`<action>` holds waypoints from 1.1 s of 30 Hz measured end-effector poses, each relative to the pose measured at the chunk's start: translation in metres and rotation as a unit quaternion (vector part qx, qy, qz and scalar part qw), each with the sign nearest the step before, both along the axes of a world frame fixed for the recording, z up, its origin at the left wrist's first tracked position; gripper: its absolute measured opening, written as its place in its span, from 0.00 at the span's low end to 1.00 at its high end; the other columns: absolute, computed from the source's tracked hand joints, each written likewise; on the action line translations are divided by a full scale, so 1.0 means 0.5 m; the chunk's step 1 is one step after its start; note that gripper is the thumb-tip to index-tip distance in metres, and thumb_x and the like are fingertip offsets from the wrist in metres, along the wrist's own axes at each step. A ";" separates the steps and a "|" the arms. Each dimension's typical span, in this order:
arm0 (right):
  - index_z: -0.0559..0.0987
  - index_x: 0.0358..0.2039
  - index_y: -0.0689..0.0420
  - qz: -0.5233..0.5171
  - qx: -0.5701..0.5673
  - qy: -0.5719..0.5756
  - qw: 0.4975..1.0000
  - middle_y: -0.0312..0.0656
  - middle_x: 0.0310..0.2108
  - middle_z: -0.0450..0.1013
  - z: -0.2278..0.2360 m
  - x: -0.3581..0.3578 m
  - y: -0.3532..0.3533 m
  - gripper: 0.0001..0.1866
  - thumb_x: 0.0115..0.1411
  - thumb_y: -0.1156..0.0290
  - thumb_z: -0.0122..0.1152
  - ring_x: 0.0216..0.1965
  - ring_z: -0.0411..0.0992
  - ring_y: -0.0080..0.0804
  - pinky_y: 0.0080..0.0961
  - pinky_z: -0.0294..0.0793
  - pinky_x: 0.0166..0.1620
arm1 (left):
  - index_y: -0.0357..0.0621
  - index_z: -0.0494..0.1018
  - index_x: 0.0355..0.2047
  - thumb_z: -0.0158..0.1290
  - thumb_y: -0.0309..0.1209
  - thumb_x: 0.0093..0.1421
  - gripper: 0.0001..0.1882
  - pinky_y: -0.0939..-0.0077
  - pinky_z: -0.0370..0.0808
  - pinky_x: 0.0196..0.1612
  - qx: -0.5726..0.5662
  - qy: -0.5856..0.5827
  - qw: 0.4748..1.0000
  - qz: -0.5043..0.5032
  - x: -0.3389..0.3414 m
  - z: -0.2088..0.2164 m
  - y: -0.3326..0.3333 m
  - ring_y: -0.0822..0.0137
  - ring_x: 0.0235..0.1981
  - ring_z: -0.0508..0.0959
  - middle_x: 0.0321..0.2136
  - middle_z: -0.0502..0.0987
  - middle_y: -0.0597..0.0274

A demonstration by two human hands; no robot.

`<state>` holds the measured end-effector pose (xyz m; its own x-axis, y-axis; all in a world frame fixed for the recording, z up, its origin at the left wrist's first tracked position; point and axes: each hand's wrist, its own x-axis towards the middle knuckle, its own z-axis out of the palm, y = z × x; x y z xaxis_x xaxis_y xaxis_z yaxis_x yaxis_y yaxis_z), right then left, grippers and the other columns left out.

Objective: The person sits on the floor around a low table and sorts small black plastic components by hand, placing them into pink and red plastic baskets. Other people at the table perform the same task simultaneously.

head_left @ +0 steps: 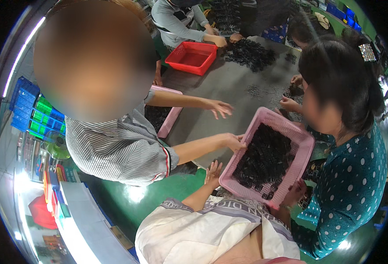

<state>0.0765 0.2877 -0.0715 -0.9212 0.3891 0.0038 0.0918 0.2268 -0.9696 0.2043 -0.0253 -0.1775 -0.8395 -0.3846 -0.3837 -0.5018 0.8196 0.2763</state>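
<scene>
A pink plastic basket [252,188] is tilted in front of me and holds many small black parts [264,154]. My right hand [295,192] grips its near right side, the fingers partly hidden by the basket wall. Off the basket's near left corner, my left hand [212,174] is raised with fingers apart and nothing in it. A co-worker in a striped shirt [119,147] grips the basket's left rim with one hand [234,142]. That person's other hand [220,108] is stretched out over the grey table [202,127], holding nothing visible.
On the right, close to the basket, is a person in a dotted teal top [350,185], hands over the table. A red basket [193,56] and a heap of black parts [251,55] lie at the far side. Another pink basket [172,119] is partly hidden behind the striped-shirt co-worker.
</scene>
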 end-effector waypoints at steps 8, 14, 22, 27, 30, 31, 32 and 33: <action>0.72 0.35 0.59 0.213 -0.049 0.120 0.968 0.32 0.32 0.69 0.090 0.004 -0.118 0.07 0.54 0.79 0.53 0.30 0.66 0.17 0.14 0.68 0.31 | 0.53 0.55 0.57 0.48 0.46 0.52 0.32 0.49 0.47 0.60 0.005 0.014 1.000 0.023 0.038 -0.042 -0.008 0.57 0.62 0.49 0.59 0.52 0.57; 0.73 0.34 0.60 0.456 -0.193 -0.025 0.868 0.34 0.29 0.69 0.194 0.064 -0.148 0.07 0.52 0.79 0.55 0.31 0.67 0.18 0.16 0.66 0.37 | 0.51 0.56 0.57 0.53 0.39 0.48 0.34 0.48 0.48 0.60 0.028 -0.028 0.998 0.055 0.008 -0.001 -0.008 0.59 0.63 0.45 0.61 0.48 0.61; 0.74 0.35 0.60 0.544 -0.116 -0.165 0.814 0.34 0.25 0.70 0.155 0.093 -0.134 0.10 0.51 0.74 0.60 0.26 0.67 0.17 0.16 0.68 0.31 | 0.50 0.51 0.59 0.56 0.37 0.47 0.40 0.46 0.48 0.59 0.012 0.038 0.999 0.020 0.029 -0.017 0.003 0.57 0.63 0.43 0.62 0.44 0.58; 0.74 0.35 0.60 0.505 -0.089 -0.168 0.842 0.35 0.25 0.71 0.076 0.103 -0.111 0.11 0.51 0.72 0.60 0.26 0.69 0.18 0.16 0.68 0.30 | 0.47 0.47 0.60 0.55 0.41 0.48 0.42 0.48 0.47 0.59 -0.001 0.065 0.998 -0.007 0.025 -0.026 0.018 0.52 0.63 0.43 0.62 0.43 0.53; 0.74 0.35 0.60 0.484 -0.094 -0.210 0.845 0.37 0.25 0.72 0.046 0.085 -0.102 0.11 0.51 0.71 0.59 0.27 0.69 0.20 0.18 0.69 0.30 | 0.45 0.46 0.60 0.55 0.43 0.48 0.44 0.46 0.46 0.59 -0.014 0.074 0.997 -0.024 -0.007 -0.035 0.017 0.50 0.63 0.42 0.62 0.42 0.53; 0.74 0.35 0.60 0.474 -0.093 -0.214 0.849 0.37 0.25 0.72 0.026 0.080 -0.100 0.11 0.51 0.70 0.59 0.27 0.70 0.20 0.18 0.69 0.30 | 0.45 0.46 0.60 0.55 0.44 0.48 0.44 0.46 0.45 0.59 -0.020 0.080 0.996 -0.033 -0.022 -0.041 0.014 0.49 0.63 0.42 0.62 0.42 0.53; 0.73 0.35 0.60 0.464 -0.090 -0.220 0.853 0.38 0.25 0.72 0.005 0.078 -0.098 0.11 0.51 0.70 0.59 0.28 0.70 0.21 0.19 0.69 0.31 | 0.45 0.45 0.60 0.54 0.47 0.48 0.45 0.45 0.44 0.59 -0.021 0.079 0.996 -0.037 -0.039 -0.040 0.013 0.50 0.63 0.41 0.62 0.42 0.53; 0.73 0.35 0.60 0.453 -0.071 -0.218 0.862 0.39 0.26 0.72 -0.019 0.076 -0.096 0.13 0.50 0.69 0.60 0.28 0.70 0.23 0.20 0.70 0.32 | 0.46 0.45 0.61 0.54 0.49 0.48 0.45 0.44 0.43 0.59 -0.023 0.077 0.996 -0.041 -0.058 -0.035 0.011 0.50 0.63 0.40 0.62 0.41 0.54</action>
